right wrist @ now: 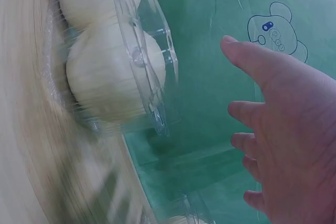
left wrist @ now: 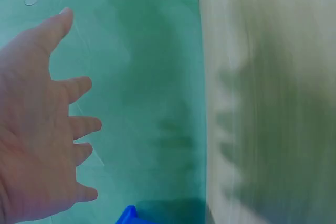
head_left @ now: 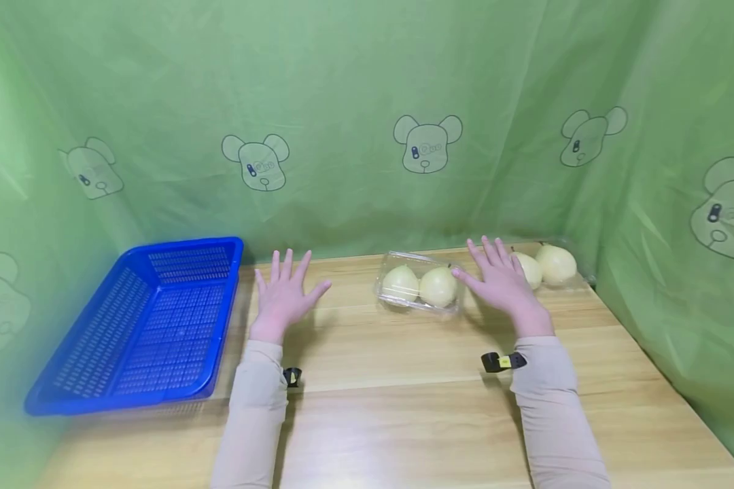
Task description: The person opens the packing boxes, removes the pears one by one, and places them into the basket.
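pears [head_left: 438, 287] in clear boxes [head_left: 425, 308], blue basket [head_left: 180, 319], left hand [head_left: 281, 297], right hand [head_left: 503, 283] both spread

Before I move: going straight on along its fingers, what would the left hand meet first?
Probably the green curtain; nothing else shows ahead of the left hand, though depth is unclear.

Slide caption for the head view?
Open left hand and right hand above a table with a blue basket and boxed pears.

Text: none legible | green curtain [head_left: 342, 68] — bear-print lettering [head_left: 431, 148], too small
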A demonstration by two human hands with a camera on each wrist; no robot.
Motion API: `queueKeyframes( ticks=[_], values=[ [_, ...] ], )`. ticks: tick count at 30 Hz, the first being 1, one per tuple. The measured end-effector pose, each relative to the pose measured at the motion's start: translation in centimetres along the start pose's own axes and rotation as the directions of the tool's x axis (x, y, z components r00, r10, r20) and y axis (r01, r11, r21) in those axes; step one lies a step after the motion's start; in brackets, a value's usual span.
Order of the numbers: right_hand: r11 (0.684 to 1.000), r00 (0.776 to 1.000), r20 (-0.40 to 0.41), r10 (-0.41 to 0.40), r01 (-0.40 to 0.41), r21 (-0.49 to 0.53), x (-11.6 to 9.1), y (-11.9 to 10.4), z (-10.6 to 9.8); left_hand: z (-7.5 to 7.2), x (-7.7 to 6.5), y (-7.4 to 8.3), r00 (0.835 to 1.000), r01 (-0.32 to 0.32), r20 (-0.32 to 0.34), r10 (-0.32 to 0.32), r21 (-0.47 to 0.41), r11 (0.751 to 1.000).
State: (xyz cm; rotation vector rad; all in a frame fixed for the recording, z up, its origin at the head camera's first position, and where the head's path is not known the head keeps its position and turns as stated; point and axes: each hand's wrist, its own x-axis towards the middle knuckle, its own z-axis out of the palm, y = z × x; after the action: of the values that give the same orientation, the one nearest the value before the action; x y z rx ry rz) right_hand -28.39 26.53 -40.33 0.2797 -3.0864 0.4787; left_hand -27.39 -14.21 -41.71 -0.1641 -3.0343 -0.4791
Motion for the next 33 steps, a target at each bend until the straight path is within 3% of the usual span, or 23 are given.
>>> queueKeyframes(
  ticks=[5, 9, 13, 20, 25, 29, 33],
  values=[
    [0.998, 1.000, -0.004, -0.019, 0.019, 0.063, 0.1, -0.1, 0.1, -0.2, 0.1, 0.9, 0.999, -0.042, -0.023, 0.039, -0.161, 0.986],
    [0.985, 1.000, -0.021, -0.015, 0.018, 0.169, 0.5, 0.2, 0.7, 0.0, 0.5, 1.7, 0.997, -0.077, -0.031, 0.072, -0.281, 0.956],
    [0.973, 0.999, -0.034, -0.005, 0.013, 0.231, 1.1, 0.8, 1.5, 0.7, 1.0, 2.6, 0.993, -0.120, -0.057, 0.106, -0.387, 0.914],
    [0.960, 0.999, 0.014, 0.029, -0.032, 0.277, 1.2, 1.3, 2.2, 2.4, 1.8, 4.3, 0.987, -0.160, -0.114, 0.117, -0.542, 0.825],
    [0.955, 0.998, 0.031, 0.047, -0.054, 0.291, 1.2, 1.5, 2.4, 3.6, 2.1, 5.9, 0.988, -0.152, -0.128, 0.090, -0.647, 0.747],
    [0.960, 0.999, 0.029, 0.045, -0.052, 0.276, 1.3, 1.4, 2.6, 4.6, 2.2, 7.0, 0.991, -0.132, -0.118, 0.065, -0.744, 0.655],
    [0.963, 0.999, 0.036, 0.041, -0.049, 0.267, 1.4, 1.3, 2.7, 5.2, 2.1, 7.9, 0.998, -0.068, -0.063, 0.029, -0.820, 0.569]
  ],
)
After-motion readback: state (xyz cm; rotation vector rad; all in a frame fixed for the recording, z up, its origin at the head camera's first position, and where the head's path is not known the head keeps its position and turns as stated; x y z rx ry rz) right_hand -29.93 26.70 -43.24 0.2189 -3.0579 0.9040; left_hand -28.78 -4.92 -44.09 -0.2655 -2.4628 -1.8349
